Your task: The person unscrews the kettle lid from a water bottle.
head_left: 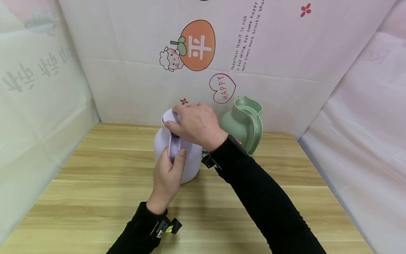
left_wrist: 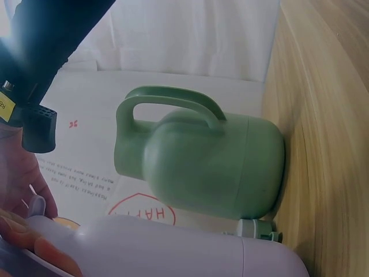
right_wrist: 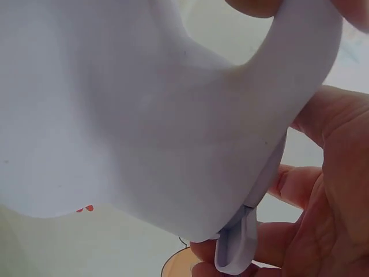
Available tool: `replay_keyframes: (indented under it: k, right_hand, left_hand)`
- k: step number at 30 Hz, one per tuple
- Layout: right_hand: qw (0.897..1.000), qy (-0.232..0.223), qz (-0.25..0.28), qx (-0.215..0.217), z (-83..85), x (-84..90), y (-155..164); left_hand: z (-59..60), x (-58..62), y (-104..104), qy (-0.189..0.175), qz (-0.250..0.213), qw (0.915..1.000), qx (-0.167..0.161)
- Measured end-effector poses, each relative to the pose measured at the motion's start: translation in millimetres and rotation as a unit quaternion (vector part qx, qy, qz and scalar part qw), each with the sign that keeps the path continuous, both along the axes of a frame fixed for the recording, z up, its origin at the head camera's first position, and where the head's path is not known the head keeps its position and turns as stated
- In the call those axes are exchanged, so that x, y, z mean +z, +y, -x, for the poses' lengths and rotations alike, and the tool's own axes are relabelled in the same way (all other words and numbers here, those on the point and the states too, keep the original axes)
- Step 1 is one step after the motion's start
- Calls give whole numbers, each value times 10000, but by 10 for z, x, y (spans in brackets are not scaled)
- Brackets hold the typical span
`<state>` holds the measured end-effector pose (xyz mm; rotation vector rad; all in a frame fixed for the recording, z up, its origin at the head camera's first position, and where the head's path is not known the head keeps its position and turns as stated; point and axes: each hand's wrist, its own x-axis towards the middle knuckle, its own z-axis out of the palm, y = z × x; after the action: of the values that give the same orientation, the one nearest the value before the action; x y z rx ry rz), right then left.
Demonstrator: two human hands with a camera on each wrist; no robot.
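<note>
Now the lilac jug's (head_left: 177, 155) handle is gripped by the left hand (head_left: 168, 176), its lid (head_left: 168, 118) by the right hand (head_left: 196, 125); jerked, the green jug (head_left: 244, 123) beside might be toppled.

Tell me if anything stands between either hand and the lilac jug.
Nothing visible does. The left hand already grips the handle of the lilac jug, and the right hand rests on its top. The green jug stands apart, behind and to the right.

A light wooden table (head_left: 95, 197) fills six o'clock; a white printed backdrop (head_left: 127, 53) spans twelve; pale sheets flank it.
</note>
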<state>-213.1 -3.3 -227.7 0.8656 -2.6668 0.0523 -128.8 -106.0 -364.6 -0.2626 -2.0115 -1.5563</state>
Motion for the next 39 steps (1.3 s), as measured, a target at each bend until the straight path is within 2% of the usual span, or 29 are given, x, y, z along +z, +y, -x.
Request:
replay_keyframes:
  k: [7, 18, 28, 39]
  right_hand:
    - [9997, -224, 43, 104, 18, 23, -1]
    - [9985, -314, 142, 415, 67, 20, 31]
    - [9922, -1059, 252, 601, 110, 81, 61]
    - [9831, -1545, 459, 867, 112, 111, 81]
  left_hand:
    - [-2, -5, -9, -17, -16, 10000, -31]
    - [-6, -13, -3, -57, -58, 10000, -16]
    - [-1, -12, 3, -29, -64, 10000, 36]
    - [6, -16, 5, 19, -131, 9999, 0]
